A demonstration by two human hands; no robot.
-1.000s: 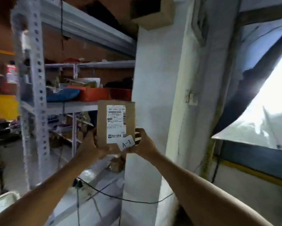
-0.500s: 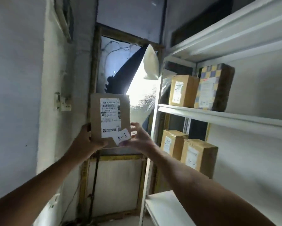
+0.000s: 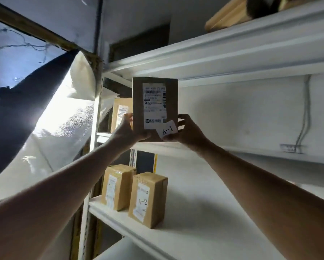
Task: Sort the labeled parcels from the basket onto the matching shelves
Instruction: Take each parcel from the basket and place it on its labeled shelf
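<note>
I hold a brown cardboard parcel upright with both hands; it bears a white shipping label and a slip marked A-1. My left hand grips its lower left edge and my right hand grips its lower right corner. The parcel's bottom is level with the front edge of the middle white shelf. Behind it on that shelf stands another brown parcel, partly hidden. Two brown parcels stand on the shelf below, the nearer one marked A-2.
The white shelf unit fills the right side, with an upper shelf carrying a tan box. A perforated upright post marks its left end. A bright window with a dark curtain lies to the left. A cable runs down the back wall.
My view swung right from the metal rack past the window to the white shelves. Both hands kept their grip and raised the A-1 parcel up to the middle shelf.
</note>
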